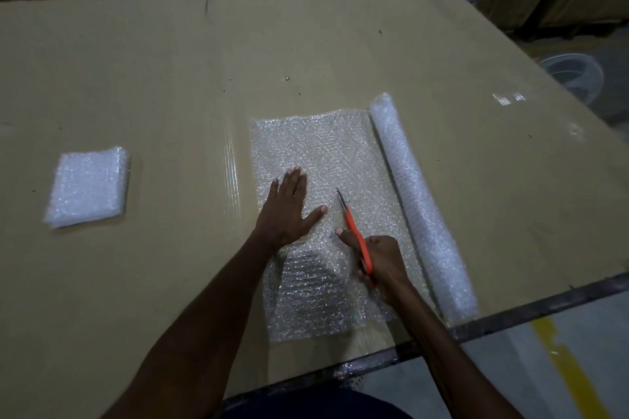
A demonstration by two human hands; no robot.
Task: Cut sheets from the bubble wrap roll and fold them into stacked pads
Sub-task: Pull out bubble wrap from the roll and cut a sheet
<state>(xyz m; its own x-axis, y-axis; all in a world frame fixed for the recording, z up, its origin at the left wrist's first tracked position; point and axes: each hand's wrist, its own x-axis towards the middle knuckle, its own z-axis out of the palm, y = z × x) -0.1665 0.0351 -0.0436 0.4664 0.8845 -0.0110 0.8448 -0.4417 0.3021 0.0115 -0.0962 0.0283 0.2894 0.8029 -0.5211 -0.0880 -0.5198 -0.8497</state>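
The left hand (287, 206) lies flat on the bubble wrap sheet (323, 160), gripping nothing. The right hand (379, 260) grips the orange scissors (354, 231); if the sheet creeps, the cut could wander toward the left hand's thumb.

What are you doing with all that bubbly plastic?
A person is cutting bubble wrap. The left hand lies flat on the unrolled sheet to hold it down, while the right hand grips orange-handled scissors whose blades point along the sheet beside the roll. Off to the left on the cardboard-covered table sits a folded pad that is already done.
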